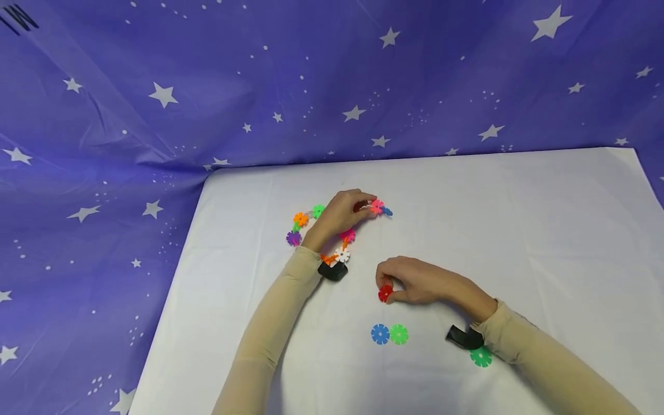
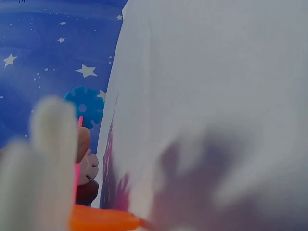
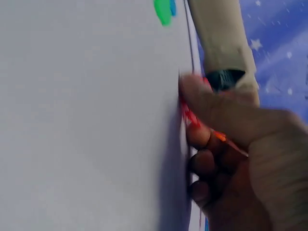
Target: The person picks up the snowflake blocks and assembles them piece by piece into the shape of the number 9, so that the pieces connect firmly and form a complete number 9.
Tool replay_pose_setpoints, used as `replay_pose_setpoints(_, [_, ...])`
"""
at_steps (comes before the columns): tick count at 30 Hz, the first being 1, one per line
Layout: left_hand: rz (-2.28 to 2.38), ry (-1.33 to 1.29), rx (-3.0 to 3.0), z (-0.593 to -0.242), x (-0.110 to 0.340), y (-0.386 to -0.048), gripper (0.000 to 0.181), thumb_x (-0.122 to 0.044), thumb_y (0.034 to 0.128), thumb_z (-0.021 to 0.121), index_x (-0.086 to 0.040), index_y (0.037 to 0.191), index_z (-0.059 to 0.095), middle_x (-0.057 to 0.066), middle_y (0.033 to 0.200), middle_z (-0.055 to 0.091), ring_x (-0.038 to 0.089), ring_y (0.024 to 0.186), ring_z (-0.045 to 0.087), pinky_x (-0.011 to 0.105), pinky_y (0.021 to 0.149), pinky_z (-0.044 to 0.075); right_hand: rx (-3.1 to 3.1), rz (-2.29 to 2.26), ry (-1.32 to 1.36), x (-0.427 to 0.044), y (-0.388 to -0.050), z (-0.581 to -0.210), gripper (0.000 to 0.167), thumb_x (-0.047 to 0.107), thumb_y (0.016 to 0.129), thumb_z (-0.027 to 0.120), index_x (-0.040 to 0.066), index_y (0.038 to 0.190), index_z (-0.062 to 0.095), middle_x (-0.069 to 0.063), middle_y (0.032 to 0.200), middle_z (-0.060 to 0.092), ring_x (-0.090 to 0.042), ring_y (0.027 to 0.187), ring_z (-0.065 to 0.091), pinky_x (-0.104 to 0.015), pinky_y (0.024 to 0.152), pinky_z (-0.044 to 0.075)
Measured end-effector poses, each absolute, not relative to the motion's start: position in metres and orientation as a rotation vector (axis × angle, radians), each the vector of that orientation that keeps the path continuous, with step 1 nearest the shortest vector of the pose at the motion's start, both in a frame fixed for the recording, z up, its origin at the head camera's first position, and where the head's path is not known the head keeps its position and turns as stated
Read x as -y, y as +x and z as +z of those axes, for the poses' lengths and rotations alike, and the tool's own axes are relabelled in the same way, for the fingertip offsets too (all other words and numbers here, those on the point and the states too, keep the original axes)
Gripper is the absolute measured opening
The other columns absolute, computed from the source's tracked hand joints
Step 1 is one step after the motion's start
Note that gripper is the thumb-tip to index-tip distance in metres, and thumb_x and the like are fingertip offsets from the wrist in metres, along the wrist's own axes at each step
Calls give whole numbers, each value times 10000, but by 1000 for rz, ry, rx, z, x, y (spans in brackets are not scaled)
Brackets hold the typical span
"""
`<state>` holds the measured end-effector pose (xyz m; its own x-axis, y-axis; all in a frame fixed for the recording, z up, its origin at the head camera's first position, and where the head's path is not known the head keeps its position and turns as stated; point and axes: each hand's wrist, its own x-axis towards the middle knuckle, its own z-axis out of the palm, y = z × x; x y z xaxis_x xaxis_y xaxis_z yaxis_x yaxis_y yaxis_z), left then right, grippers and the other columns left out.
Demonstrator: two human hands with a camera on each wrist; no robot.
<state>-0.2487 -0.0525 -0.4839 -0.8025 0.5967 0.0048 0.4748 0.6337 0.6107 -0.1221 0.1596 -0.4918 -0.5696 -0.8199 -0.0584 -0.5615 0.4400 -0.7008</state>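
Notched plastic flower discs are joined into a curved chain of mixed colours, partly hidden behind my left forearm. My left hand pinches the chain close to its far right end, by a pink disc. Past the fingers, a blue disc forms the chain's tip. Lower and to the right, my right hand pinches a red disc between thumb and fingers, low over the white cloth. In the right wrist view the thumb covers much of the red disc.
In front of the right hand, a blue disc and a light green disc lie side by side. A darker green disc is partly under the right wrist's black strap. A purple starred cloth hangs behind the white table.
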Motion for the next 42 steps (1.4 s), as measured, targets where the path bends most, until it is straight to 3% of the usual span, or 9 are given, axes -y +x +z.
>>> replay_pose_setpoints(5, [847,908,-2668,-485,50,-248,409,-289,980,601,-305,1386,565,-14,921,561,144,774,468,266,698,399,-2492,-1082,-866,-179,-144,-491,180,161,871,748,192,964,597,103,688,525,-43,593,434,-225,569,392])
replay_pose_setpoints(8, [804,925,-2668,-485,50,-246,385,-305,993,573,-338,1376,568,-20,930,554,147,759,474,259,671,407,-2555,-1292,-652,-191,-160,-492,234,130,901,712,117,1103,594,21,657,586,-100,562,513,-236,542,374])
replay_pose_setpoints(12, [790,939,-2665,-486,50,-243,367,-292,1006,553,-328,1370,574,-14,1009,583,144,785,497,260,700,435,-2513,-1565,-349,-194,-175,-496,330,101,944,649,21,1247,545,-154,765,671,-141,596,572,-210,521,376])
replay_pose_setpoints(17, [825,943,-2636,-488,48,-240,362,-287,1018,529,-312,1377,568,-10,1095,589,135,828,508,259,739,448,-2337,-1714,-170,-189,-182,-504,367,145,982,598,-7,1306,515,-265,945,680,-103,559,496,-212,513,401])
replay_pose_setpoints(25, [820,976,-2652,-486,47,-239,358,-281,1010,546,-291,1366,583,-17,1086,593,126,815,506,250,722,446,-2156,-1875,-123,-185,-181,-503,443,106,963,621,-9,1367,483,-109,970,708,-104,608,533,-194,534,408])
replay_pose_setpoints(30, [813,985,-2663,-485,47,-240,355,-286,1007,553,-291,1360,590,-19,1068,601,125,795,505,244,702,439,-2215,-1854,-162,-184,-181,-500,347,111,971,606,-37,1279,549,-184,967,697,-115,613,544,-215,547,444])
replay_pose_setpoints(35, [805,979,-2682,-485,47,-242,354,-292,1002,562,-294,1355,596,-17,1050,603,131,786,503,251,692,435,-2590,-1576,-196,-184,-183,-501,239,125,933,649,32,1152,655,-96,833,628,-116,613,475,-226,551,394])
replay_pose_setpoints(42, [799,959,-2698,-486,50,-244,356,-296,1001,565,-306,1355,593,-10,1055,614,136,778,508,257,687,437,-2847,-1167,-381,-178,-185,-504,361,152,871,740,37,1207,672,-61,795,566,-177,695,474,-300,613,371])
